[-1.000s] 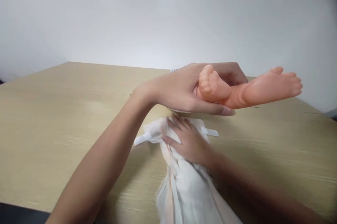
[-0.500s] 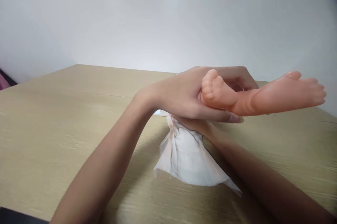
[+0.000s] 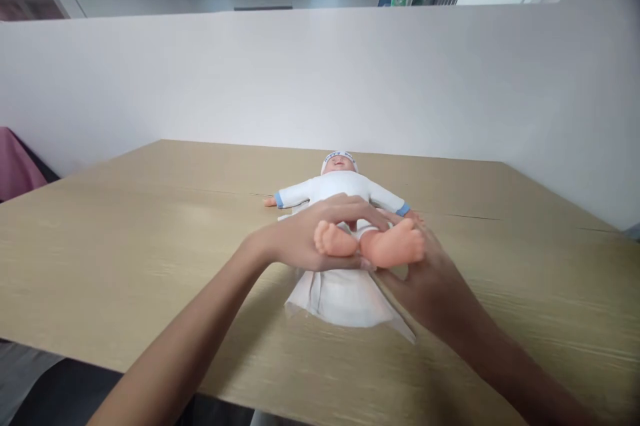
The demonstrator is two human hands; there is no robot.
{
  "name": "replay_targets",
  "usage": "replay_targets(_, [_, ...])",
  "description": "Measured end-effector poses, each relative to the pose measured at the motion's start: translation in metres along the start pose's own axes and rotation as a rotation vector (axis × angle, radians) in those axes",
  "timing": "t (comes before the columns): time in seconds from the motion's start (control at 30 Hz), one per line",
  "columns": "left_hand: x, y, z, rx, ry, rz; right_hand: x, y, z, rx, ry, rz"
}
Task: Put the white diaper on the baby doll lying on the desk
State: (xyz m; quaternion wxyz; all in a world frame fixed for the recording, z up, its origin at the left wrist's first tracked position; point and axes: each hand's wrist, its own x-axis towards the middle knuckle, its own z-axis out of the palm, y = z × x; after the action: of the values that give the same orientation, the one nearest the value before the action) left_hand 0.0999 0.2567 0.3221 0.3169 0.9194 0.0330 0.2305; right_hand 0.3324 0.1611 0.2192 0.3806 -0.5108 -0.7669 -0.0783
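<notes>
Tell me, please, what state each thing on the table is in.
doll: on its back on the table, legs lifted toward the camera.
diaper: open, spread under the doll's bottom.
left hand: closed around the doll's legs.
right hand: against one doll foot; grip hidden.

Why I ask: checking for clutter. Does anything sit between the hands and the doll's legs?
Nothing visible does. The left hand wraps the doll's legs and the right hand touches one foot, above the diaper.
</notes>
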Motion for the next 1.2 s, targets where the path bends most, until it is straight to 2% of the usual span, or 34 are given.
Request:
replay_targets(0.17, [-0.027, 0.009, 0.031, 0.089, 0.126, -0.066, 0.007, -0.025, -0.009, 0.223, -0.049, -0.02])
replay_targets(0.33, [-0.064, 0.014, 0.041, 0.215, 0.2, -0.203, -0.002, -0.007, -0.025, 0.22, -0.121, -0.134])
replay_targets(0.47, [-0.1, 0.0, 0.036, 0.361, 0.09, -0.213, -0.024, 0.017, -0.029, 0.035, -0.177, -0.261])
replay_targets(0.6, [-0.123, -0.015, 0.034, 0.476, -0.057, -0.177, -0.048, 0.036, -0.013, -0.195, -0.149, -0.396])
replay_targets(0.8, [-0.126, -0.019, 0.041, 0.584, -0.112, -0.141, -0.06, 0.046, 0.003, -0.276, -0.141, -0.441])
replay_targets(1.2, [-0.134, -0.03, 0.042, 0.497, -0.109, -0.119, -0.06, 0.056, 0.007, -0.203, -0.155, -0.473])
